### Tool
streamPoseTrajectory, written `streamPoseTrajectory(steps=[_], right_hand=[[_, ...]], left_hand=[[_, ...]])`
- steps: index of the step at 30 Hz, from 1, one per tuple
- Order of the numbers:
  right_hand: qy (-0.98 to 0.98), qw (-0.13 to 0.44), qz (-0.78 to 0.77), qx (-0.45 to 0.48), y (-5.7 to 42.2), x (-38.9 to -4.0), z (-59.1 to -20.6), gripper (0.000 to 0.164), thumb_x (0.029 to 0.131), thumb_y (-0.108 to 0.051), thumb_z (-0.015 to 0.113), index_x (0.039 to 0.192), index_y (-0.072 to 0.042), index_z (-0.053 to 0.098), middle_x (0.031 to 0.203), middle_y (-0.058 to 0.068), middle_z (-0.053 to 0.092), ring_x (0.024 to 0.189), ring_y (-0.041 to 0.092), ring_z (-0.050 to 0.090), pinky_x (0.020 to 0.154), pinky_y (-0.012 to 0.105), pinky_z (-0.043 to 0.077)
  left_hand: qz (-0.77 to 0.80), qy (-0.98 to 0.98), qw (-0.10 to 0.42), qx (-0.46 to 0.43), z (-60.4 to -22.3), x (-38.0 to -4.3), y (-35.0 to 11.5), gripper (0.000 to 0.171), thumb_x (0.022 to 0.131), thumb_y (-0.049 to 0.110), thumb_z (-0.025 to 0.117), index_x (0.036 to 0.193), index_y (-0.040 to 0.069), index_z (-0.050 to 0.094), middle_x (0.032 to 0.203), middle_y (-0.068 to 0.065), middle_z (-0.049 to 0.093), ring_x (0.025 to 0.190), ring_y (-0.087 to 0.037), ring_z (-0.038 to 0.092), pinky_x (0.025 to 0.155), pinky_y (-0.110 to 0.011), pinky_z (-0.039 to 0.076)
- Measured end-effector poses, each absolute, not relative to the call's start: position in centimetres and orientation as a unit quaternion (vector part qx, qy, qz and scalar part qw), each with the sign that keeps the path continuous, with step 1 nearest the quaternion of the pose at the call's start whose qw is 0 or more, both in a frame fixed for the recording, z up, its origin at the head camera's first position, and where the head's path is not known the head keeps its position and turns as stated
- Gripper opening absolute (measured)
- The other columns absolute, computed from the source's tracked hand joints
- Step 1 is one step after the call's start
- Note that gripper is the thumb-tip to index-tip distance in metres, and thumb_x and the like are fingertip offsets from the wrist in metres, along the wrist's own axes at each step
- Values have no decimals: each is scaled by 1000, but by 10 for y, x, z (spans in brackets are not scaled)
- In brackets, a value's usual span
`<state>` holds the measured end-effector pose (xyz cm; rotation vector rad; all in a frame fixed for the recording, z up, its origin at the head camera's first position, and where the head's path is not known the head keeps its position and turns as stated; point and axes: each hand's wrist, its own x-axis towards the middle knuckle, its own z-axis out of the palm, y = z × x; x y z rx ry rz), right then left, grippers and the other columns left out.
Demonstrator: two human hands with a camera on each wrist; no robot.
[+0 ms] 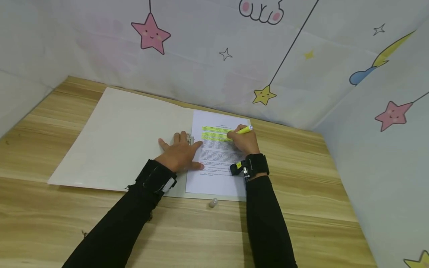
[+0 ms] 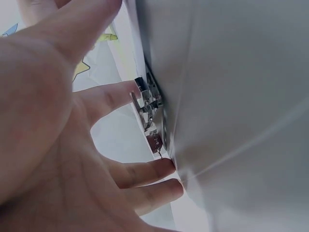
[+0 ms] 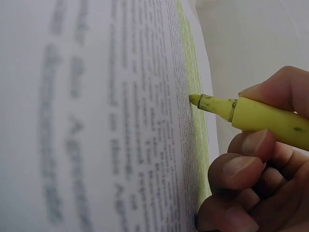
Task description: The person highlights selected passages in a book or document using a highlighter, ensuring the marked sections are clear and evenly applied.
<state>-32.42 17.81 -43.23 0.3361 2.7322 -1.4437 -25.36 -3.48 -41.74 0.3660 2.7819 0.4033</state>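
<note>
My right hand (image 1: 246, 142) pinches a yellow highlighter (image 3: 270, 121), its tip at the lines of print in the right wrist view. The printed sheet (image 1: 218, 186) lies on the right half of an opened white folder (image 1: 124, 130), and its upper lines carry yellow marking. With fingers spread, my left hand (image 1: 179, 154) rests across the folder's middle and the sheet's left edge. Beside its fingers sits a metal clip (image 2: 149, 104), partly covered by the hand in the head view.
A small pale cap (image 1: 213, 202) lies on the wooden table (image 1: 207, 234) just below the folder's front edge. White walls (image 1: 201, 74) printed with stars rise behind the table and to the right.
</note>
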Motion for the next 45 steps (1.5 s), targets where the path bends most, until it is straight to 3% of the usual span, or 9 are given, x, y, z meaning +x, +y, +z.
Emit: streamPoseTrajectory(steps=[27,35,45], right_hand=[[865,26,-485,122,188,-326,-433,26,79,-11,73,66,-12,51,72,1,43,58,16,43,49,28,31],[869,18,-483,104,194,-326,-433,26,81,-9,72,65,-10,51,63,-1,40,51,14,41,46,27,31],[873,27,-474,109,198,-326,-432,24,81,-11,72,67,-11,53,64,0,42,52,15,43,47,28,32]], left_hand=[[146,971,148,122,-419,-253,-33,84,80,49,79,151,23,42,147,-33,29,136,-50,25,100,-88,11],[149,971,142,123,-421,-254,-33,84,80,50,79,151,23,43,144,-32,31,133,-48,27,100,-88,10],[150,971,143,122,-420,-254,-34,84,80,50,79,151,23,43,144,-32,31,131,-48,28,101,-87,10]])
